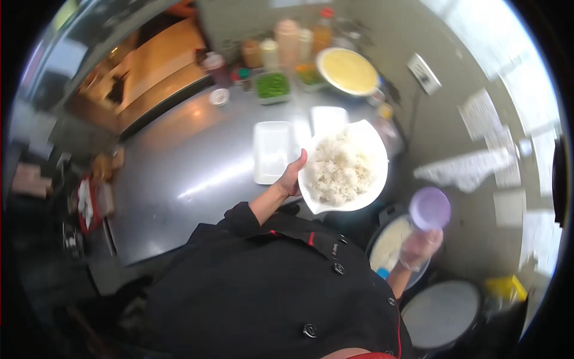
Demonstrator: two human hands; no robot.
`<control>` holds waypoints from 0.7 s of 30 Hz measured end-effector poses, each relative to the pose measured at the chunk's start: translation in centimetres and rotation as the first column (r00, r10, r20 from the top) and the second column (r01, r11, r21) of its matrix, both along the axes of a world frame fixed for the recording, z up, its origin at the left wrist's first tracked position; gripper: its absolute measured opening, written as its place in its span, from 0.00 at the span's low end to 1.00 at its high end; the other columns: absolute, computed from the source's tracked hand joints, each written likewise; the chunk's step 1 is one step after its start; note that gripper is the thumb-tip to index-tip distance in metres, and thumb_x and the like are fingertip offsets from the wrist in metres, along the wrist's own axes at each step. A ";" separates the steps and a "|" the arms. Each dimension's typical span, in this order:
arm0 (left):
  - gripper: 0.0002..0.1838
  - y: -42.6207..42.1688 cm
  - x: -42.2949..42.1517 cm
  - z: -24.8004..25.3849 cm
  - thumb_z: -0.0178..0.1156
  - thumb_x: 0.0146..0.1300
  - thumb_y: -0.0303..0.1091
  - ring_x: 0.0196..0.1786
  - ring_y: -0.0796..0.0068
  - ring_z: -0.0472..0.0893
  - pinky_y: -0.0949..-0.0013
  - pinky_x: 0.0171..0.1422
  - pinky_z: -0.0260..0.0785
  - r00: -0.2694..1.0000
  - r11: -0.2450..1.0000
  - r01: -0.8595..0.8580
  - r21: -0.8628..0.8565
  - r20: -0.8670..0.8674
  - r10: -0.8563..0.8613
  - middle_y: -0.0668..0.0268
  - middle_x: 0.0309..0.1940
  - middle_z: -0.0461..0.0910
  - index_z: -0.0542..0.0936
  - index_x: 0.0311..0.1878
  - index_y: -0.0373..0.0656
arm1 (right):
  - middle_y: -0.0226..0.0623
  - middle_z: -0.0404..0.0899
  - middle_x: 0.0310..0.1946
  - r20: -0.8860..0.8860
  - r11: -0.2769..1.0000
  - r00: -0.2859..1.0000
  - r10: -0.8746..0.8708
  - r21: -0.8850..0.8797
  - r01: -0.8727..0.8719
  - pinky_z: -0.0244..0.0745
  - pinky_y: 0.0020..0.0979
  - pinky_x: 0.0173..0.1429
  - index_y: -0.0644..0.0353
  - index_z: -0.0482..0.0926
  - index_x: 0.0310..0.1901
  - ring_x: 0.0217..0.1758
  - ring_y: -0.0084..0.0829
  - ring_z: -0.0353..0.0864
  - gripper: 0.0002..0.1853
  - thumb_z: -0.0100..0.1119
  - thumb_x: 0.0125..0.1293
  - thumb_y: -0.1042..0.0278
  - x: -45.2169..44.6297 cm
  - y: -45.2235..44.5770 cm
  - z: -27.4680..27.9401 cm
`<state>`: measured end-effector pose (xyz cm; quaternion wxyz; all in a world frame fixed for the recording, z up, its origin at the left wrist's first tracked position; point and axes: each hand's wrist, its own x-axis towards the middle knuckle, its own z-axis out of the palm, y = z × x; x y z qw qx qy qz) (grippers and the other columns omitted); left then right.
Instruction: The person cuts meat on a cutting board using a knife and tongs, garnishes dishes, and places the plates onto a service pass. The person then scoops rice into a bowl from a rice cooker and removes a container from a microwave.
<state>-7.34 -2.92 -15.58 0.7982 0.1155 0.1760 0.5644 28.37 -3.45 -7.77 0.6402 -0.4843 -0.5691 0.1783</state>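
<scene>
My left hand (292, 175) grips the left rim of a white pointed bowl (379, 158), with the thumb over its edge. A heap of cooked white rice (342, 167) lies in the bowl. Off to the right, my right hand (422, 244), in a clear glove, is closed around a purple cup (430, 208). That hand is blurred, and what the cup holds cannot be made out. Below it stands a round pot (372, 238) with more white rice (388, 244) inside, partly covered by my hand and forearm.
White rectangular trays (259, 152) stand on the steel counter (173, 179). Behind them are a tub of chopped greens (272, 87), several sauce bottles (270, 55) and a large bowl of yellow food (348, 70). A round lid (442, 314) sits at lower right, beside the papered wall.
</scene>
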 end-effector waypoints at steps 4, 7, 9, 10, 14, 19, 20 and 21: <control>0.39 -4.7 -9.3 0.6 0.36 0.65 0.63 0.64 0.57 0.67 0.57 0.66 0.62 0.934 0.935 -0.351 0.053 -0.051 0.354 0.54 0.64 0.62 0.55 0.68 0.40 | 0.47 0.77 0.39 -0.207 0.912 0.922 -0.327 -0.324 0.251 0.74 0.35 0.46 0.68 0.75 0.42 0.40 0.36 0.77 0.19 0.57 0.60 0.58 5.7 3.0 -4.5; 0.37 -7.6 -16.7 0.7 0.36 0.66 0.61 0.65 0.58 0.66 0.56 0.68 0.60 0.773 0.792 -0.592 0.150 -0.174 0.611 0.56 0.65 0.62 0.56 0.68 0.41 | 0.48 0.80 0.36 0.773 0.667 0.629 -0.085 -0.425 0.612 0.73 0.38 0.49 0.67 0.80 0.37 0.42 0.43 0.79 0.23 0.61 0.56 0.50 12.6 2.9 -8.3; 0.37 -8.1 -22.2 -0.1 0.38 0.66 0.61 0.66 0.59 0.64 0.56 0.68 0.58 0.679 0.709 -0.684 0.169 -0.208 0.704 0.59 0.66 0.62 0.56 0.68 0.43 | 0.52 0.81 0.36 0.823 0.482 0.473 0.315 -0.568 0.667 0.72 0.38 0.50 0.67 0.82 0.35 0.42 0.45 0.80 0.26 0.63 0.52 0.45 11.7 3.3 -6.4; 0.37 -7.9 -24.8 0.0 0.38 0.66 0.61 0.66 0.59 0.64 0.56 0.69 0.57 0.624 0.670 -0.722 0.170 -0.257 0.738 0.59 0.66 0.61 0.56 0.68 0.43 | 0.51 0.81 0.33 0.901 0.507 0.346 0.261 -0.433 0.745 0.72 0.38 0.49 0.68 0.81 0.34 0.39 0.46 0.80 0.26 0.64 0.53 0.46 9.7 3.3 -3.7; 0.37 -5.1 -35.2 -1.1 0.38 0.65 0.63 0.67 0.58 0.63 0.54 0.70 0.55 0.394 0.518 -0.822 0.235 -0.422 0.816 0.61 0.66 0.61 0.56 0.68 0.45 | 0.48 0.79 0.29 0.999 0.495 -0.020 -0.037 0.036 0.868 0.73 0.43 0.41 0.63 0.79 0.33 0.34 0.49 0.78 0.26 0.55 0.59 0.41 13.4 2.9 5.9; 0.39 -1.0 -46.0 -4.7 0.30 0.62 0.70 0.66 0.56 0.63 0.47 0.66 0.60 0.349 0.495 -0.840 0.221 -0.477 0.806 0.62 0.67 0.60 0.55 0.69 0.54 | 0.40 0.81 0.38 0.834 0.205 -0.544 0.092 0.519 0.830 0.76 0.43 0.45 0.49 0.80 0.42 0.40 0.43 0.81 0.22 0.49 0.60 0.40 24.9 -4.3 16.9; 0.39 -0.5 -46.7 -5.0 0.31 0.62 0.69 0.66 0.56 0.63 0.46 0.65 0.60 0.326 0.461 -0.864 0.202 -0.473 0.819 0.62 0.67 0.60 0.56 0.69 0.53 | 0.43 0.79 0.44 0.884 -0.004 -0.463 0.057 0.464 0.886 0.75 0.44 0.48 0.51 0.78 0.47 0.45 0.43 0.80 0.24 0.49 0.61 0.40 18.5 -5.3 19.1; 0.38 0.3 -47.1 -4.9 0.32 0.63 0.68 0.66 0.55 0.64 0.45 0.65 0.61 0.306 0.431 -0.884 0.184 -0.470 0.828 0.61 0.66 0.61 0.56 0.69 0.53 | 0.45 0.78 0.47 0.947 -0.072 -0.299 0.115 0.309 0.948 0.74 0.44 0.50 0.53 0.76 0.50 0.49 0.44 0.78 0.24 0.49 0.62 0.43 19.7 -6.6 19.9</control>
